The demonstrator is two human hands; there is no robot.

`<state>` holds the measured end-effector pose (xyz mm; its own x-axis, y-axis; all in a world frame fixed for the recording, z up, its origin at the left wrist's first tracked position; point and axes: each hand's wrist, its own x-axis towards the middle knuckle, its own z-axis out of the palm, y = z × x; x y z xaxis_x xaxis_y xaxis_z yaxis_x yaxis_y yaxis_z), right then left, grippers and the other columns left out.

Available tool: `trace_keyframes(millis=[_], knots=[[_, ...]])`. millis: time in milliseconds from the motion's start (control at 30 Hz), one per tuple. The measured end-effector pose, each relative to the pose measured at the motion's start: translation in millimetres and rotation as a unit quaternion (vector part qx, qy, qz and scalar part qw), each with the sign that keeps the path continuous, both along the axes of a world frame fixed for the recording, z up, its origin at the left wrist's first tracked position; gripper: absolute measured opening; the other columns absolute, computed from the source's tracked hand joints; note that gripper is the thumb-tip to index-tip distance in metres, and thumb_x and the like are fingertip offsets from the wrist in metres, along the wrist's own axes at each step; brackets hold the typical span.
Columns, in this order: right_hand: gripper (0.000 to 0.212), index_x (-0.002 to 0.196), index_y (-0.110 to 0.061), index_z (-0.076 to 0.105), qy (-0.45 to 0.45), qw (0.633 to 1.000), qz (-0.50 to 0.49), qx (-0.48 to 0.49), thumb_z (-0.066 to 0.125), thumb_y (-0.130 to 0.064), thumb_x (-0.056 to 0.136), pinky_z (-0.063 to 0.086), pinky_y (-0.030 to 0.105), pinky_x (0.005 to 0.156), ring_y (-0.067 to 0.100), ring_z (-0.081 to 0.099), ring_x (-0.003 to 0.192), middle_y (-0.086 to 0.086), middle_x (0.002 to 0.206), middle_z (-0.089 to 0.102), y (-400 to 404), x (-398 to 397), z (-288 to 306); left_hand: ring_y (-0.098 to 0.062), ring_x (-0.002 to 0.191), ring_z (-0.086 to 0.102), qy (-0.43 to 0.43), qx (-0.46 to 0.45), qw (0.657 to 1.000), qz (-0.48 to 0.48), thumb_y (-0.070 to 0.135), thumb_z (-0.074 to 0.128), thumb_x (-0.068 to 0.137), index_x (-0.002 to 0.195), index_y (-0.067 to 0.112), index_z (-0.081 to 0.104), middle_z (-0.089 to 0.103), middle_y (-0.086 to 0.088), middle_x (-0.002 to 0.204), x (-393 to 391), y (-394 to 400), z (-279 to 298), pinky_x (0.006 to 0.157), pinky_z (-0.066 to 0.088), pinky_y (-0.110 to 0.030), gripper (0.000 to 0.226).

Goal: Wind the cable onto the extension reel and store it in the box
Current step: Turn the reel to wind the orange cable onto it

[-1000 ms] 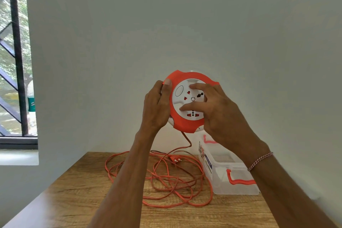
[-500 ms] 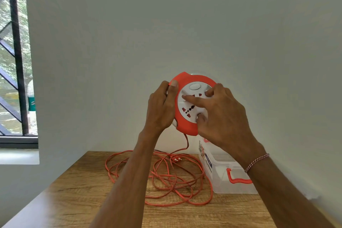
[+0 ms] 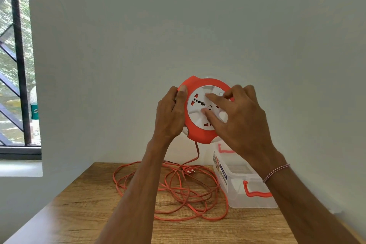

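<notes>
I hold the round orange extension reel [image 3: 198, 132] up in front of the wall, its white socket face towards me. My left hand [image 3: 170, 115] grips the reel's left rim, thumb on the orange edge. My right hand [image 3: 239, 117] lies over the white face, fingertips pressed into its recesses. The orange cable [image 3: 178, 190] hangs from the reel's underside and lies in loose tangled loops on the wooden table [image 3: 79, 214], its plug [image 3: 190, 170] among them. The clear plastic box [image 3: 237, 186] with orange handles stands open at the right of the cable.
The table stands in a corner against grey walls. A barred window [image 3: 17, 65] with a sill is at the far left. The box sits near the right wall.
The white socket face has turned under my right fingers, its sockets now in new positions. The reel stays held up, and the cable pile on the table has shifted slightly.
</notes>
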<state>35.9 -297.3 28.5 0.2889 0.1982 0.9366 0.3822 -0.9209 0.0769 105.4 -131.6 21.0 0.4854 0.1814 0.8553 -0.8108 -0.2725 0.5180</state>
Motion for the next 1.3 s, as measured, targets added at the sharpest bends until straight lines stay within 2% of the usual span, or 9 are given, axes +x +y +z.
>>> trace_keyframes(millis=[100, 233, 333, 467, 667, 833, 1033, 1167, 1300], knots=[[0.029, 0.105, -0.016, 0.071, -0.004, 0.997, 0.048, -0.057, 0.075, -0.021, 0.077, 0.056, 0.045, 0.08, 0.032, 0.052, 0.108, 0.013, 0.118, 0.062, -5, 0, 4, -0.014, 0.07, 0.07, -0.002, -0.009, 1.0, 0.003, 0.045, 0.038, 0.1, 0.099, 0.015, 0.06, 0.07, 0.006, 0.082, 0, 1, 0, 0.059, 0.06, -0.026, 0.037], [0.045, 0.114, -0.026, 0.068, 0.091, 0.988, 0.032, -0.117, 0.08, -0.02, 0.071, 0.046, 0.049, 0.094, 0.033, 0.04, 0.122, 0.009, 0.136, 0.052, -4, -5, 4, -0.012, 0.07, 0.07, -0.002, -0.005, 1.0, 0.001, 0.047, 0.038, 0.099, 0.099, 0.017, 0.06, 0.069, 0.009, 0.082, -2, 1, 1, 0.059, 0.06, -0.025, 0.038], [0.055, 0.119, -0.029, 0.065, 0.102, 0.987, 0.013, -0.127, 0.082, -0.02, 0.068, 0.046, 0.051, 0.093, 0.036, 0.041, 0.12, 0.011, 0.136, 0.051, 0, -7, 2, -0.012, 0.069, 0.07, -0.003, 0.002, 1.0, 0.006, 0.048, 0.038, 0.098, 0.098, 0.013, 0.059, 0.069, 0.008, 0.08, -1, 0, 0, 0.058, 0.06, -0.026, 0.041], [0.06, 0.121, -0.035, 0.062, 0.091, 0.986, -0.034, -0.136, 0.084, -0.03, 0.065, 0.047, 0.049, 0.089, 0.036, 0.045, 0.115, 0.012, 0.133, 0.053, -2, -4, 0, -0.013, 0.068, 0.07, -0.003, 0.011, 1.0, 0.017, 0.046, 0.039, 0.1, 0.096, 0.013, 0.059, 0.069, 0.007, 0.078, -2, -2, 0, 0.057, 0.061, -0.033, 0.038], [0.06, 0.129, -0.041, 0.053, 0.047, 0.996, -0.05, -0.065, 0.073, -0.037, 0.074, 0.05, 0.039, 0.078, 0.028, 0.051, 0.099, 0.011, 0.114, 0.058, -1, 0, -5, -0.015, 0.064, 0.069, 0.0, 0.02, 1.0, 0.015, 0.047, 0.039, 0.099, 0.094, 0.011, 0.058, 0.069, 0.002, 0.076, -4, -4, 0, 0.056, 0.06, -0.038, 0.041], [0.065, 0.135, -0.035, 0.048, 0.049, 0.997, -0.059, -0.005, 0.059, -0.062, 0.077, 0.051, 0.041, 0.085, 0.029, 0.059, 0.1, 0.012, 0.118, 0.063, 2, 0, -7, -0.015, 0.062, 0.068, 0.001, 0.023, 0.999, 0.028, 0.049, 0.039, 0.099, 0.094, 0.011, 0.058, 0.069, 0.0, 0.075, -4, -5, 0, 0.057, 0.06, -0.042, 0.043], [0.073, 0.131, -0.025, 0.056, 0.059, 0.996, -0.024, 0.066, 0.051, -0.073, 0.076, 0.056, 0.036, 0.077, 0.025, 0.07, 0.086, 0.004, 0.112, 0.07, 7, 0, -6, -0.007, 0.07, 0.07, -0.001, 0.033, 0.999, 0.023, 0.048, 0.038, 0.099, 0.1, 0.014, 0.06, 0.069, 0.011, 0.082, -2, -5, -1, 0.058, 0.059, -0.024, 0.04], [0.065, 0.127, -0.022, 0.059, 0.054, 0.998, -0.005, 0.038, 0.053, -0.066, 0.08, 0.055, 0.038, 0.076, 0.026, 0.066, 0.088, 0.007, 0.107, 0.071, 3, 0, -4, -0.007, 0.071, 0.07, 0.002, 0.027, 1.0, 0.014, 0.045, 0.039, 0.1, 0.102, 0.013, 0.06, 0.07, 0.011, 0.084, 0, -4, -1, 0.057, 0.058, -0.021, 0.038], [0.034, 0.11, -0.013, 0.07, -0.013, 0.999, 0.031, -0.018, 0.07, -0.031, 0.082, 0.056, 0.039, 0.076, 0.029, 0.059, 0.093, 0.013, 0.108, 0.069, -2, 0, 0, -0.009, 0.07, 0.07, 0.005, 0.02, 1.0, 0.02, 0.045, 0.039, 0.1, 0.102, 0.013, 0.06, 0.07, 0.01, 0.084, 1, -1, -1, 0.059, 0.06, -0.024, 0.038]])
